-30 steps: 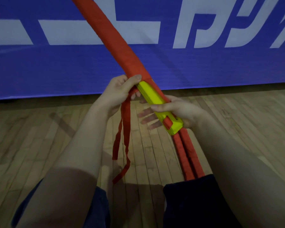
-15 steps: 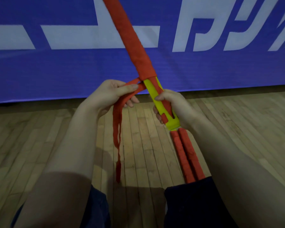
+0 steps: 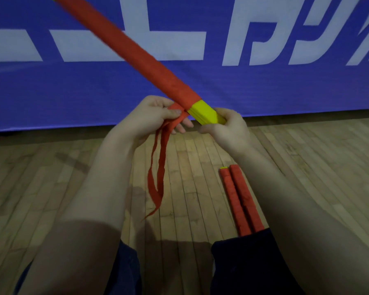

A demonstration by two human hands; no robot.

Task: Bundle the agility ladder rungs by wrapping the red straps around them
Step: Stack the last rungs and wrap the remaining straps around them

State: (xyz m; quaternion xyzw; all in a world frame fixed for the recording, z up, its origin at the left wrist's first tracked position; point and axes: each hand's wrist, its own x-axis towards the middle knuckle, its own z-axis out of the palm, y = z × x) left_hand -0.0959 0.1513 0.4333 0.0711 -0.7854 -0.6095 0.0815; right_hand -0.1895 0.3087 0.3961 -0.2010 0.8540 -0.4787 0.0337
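The rung bundle [image 3: 136,54] is held in the air, its long axis running from 10 o'clock, far and high, down to 4 o'clock, where the right hand [image 3: 230,128] curls round its butt. The left hand [image 3: 151,118] sits at 9 o'clock of the wrap's edge, thumb pinching the red straps [image 3: 160,162] against the fingers; their loose tails hang toward 6 o'clock. The bare yellow end [image 3: 205,112] lies between the hands, at 3 o'clock of the left grip, so the next turns likely travel that way, with the left hand nearer. Two wrapped bundles [image 3: 240,199] lie on the floor [image 3: 307,156] at 5 o'clock.
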